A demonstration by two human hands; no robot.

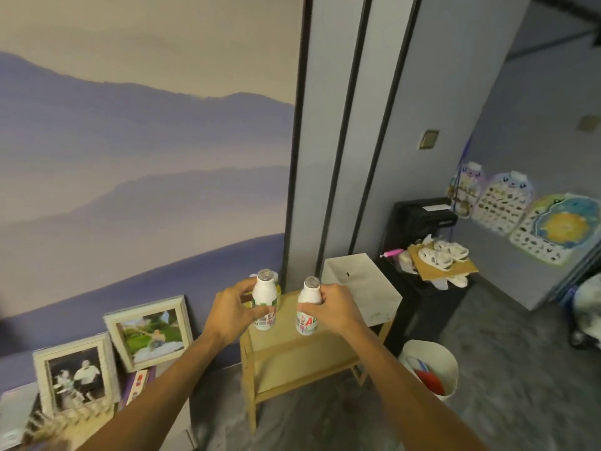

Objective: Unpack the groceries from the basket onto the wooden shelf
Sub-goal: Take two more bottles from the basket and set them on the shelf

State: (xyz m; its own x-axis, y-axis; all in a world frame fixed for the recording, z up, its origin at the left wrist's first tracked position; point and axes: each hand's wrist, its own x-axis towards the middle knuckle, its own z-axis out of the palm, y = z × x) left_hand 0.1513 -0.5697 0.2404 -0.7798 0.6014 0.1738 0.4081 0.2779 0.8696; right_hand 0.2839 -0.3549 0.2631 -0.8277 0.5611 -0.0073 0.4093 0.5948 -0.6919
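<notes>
Groceries in hand are two white plastic bottles with silver foil caps and colourful labels. Our left hand (227, 315) wraps its fingers round the left bottle (265, 294), and our right hand (335, 309) grips the right bottle (309, 307) the same way. Both bottles are upright over the top board of the pale wooden shelf (325, 343). We cannot tell whether their bases touch the wood yet.

To do this step well, we judge that we should lower them straight down, keep them vertical, and feel each base sit flat before loosening our fingers. Another capped bottle (277, 283) stands just behind the left one, mostly hidden, so we should keep the left bottle clear of it. A white open box (364, 288) sits at the right end of the shelf, near the right bottle but apart from it. These bottles look tall and narrow, so a sideways nudge on release could tip them. The basket is not plainly in view.
</notes>
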